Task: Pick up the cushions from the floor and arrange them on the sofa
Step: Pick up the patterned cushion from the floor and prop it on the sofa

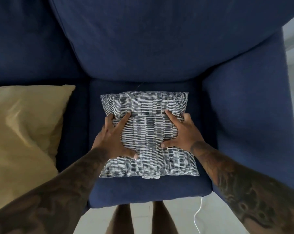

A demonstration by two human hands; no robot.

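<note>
A grey-and-white patterned cushion (148, 132) lies on the right-hand seat of the dark blue sofa (149, 193). My left hand (114, 137) grips its left side with fingers spread and thumb pressed into the fabric. My right hand (180, 132) grips its right side the same way. The cushion's far part bends up towards the sofa's back cushion (142, 48). A yellow cushion (23, 132) rests on the seat to the left.
The sofa's right armrest (249, 115) rises beside the patterned cushion. Pale floor tiles (176, 220) show below the seat edge, with a thin white cable (197, 215) lying on them. My legs stand against the sofa front.
</note>
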